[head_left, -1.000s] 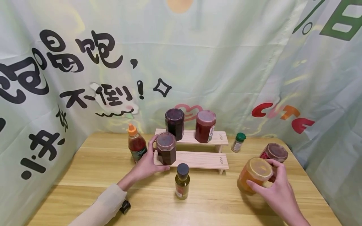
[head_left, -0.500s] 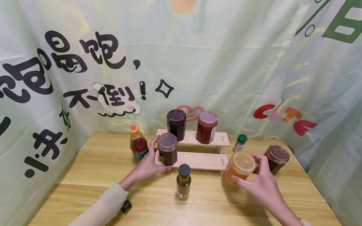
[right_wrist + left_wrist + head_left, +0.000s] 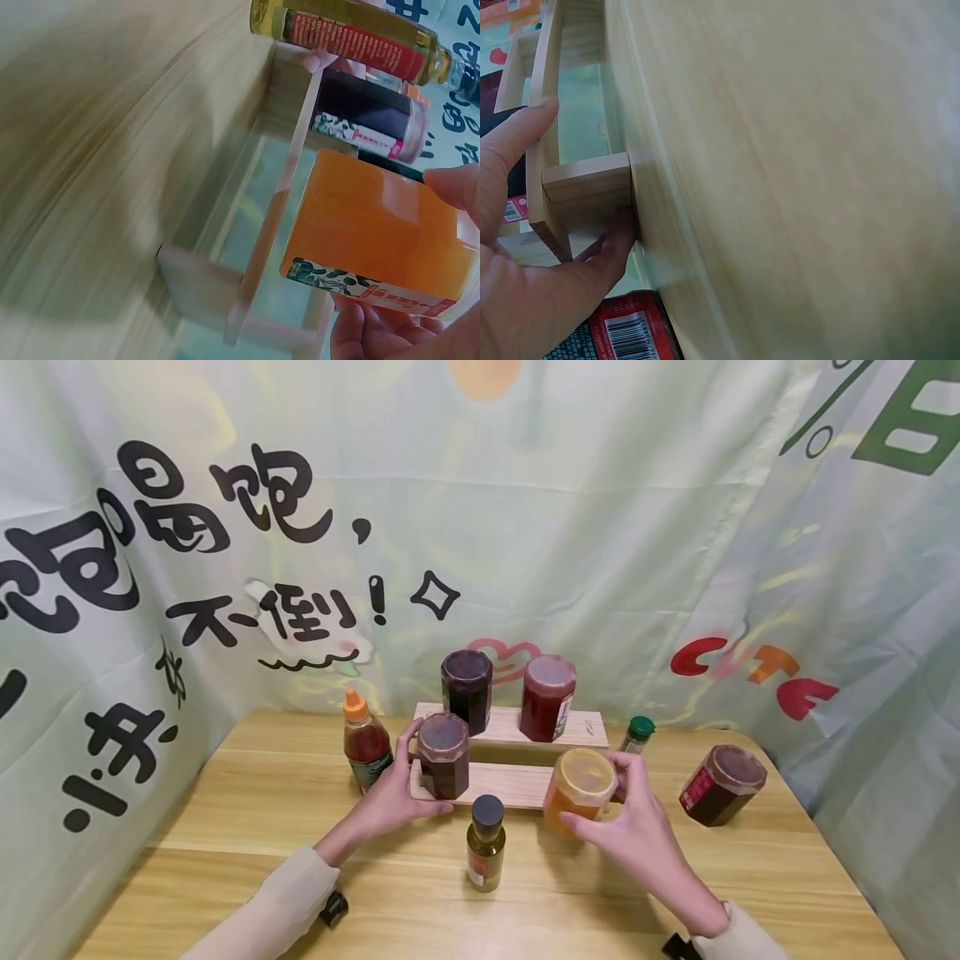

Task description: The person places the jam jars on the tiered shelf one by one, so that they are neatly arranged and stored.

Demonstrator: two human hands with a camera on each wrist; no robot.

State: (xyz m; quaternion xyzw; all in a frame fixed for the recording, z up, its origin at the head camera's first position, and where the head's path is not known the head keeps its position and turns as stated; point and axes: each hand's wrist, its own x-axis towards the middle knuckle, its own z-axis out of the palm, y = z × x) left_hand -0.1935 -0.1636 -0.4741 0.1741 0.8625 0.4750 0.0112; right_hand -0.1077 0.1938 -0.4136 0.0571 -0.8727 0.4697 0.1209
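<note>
The right hand [image 3: 637, 835] is gripping the orange jar [image 3: 577, 789] upright, just above the lower step of the wooden rack [image 3: 525, 781], at its right end. The left hand [image 3: 390, 797] is curling around the dark jar [image 3: 442, 766] at the left end. The rack's right leg is hidden behind the orange jar.

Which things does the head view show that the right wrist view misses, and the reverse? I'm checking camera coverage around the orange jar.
Only the head view shows the left hand holding the wooden step shelf, the two jars on its upper step, and the dark jar on the table. Only the right wrist view shows the orange jar's label. Both show the right hand gripping the orange jar and the oil bottle.
</note>
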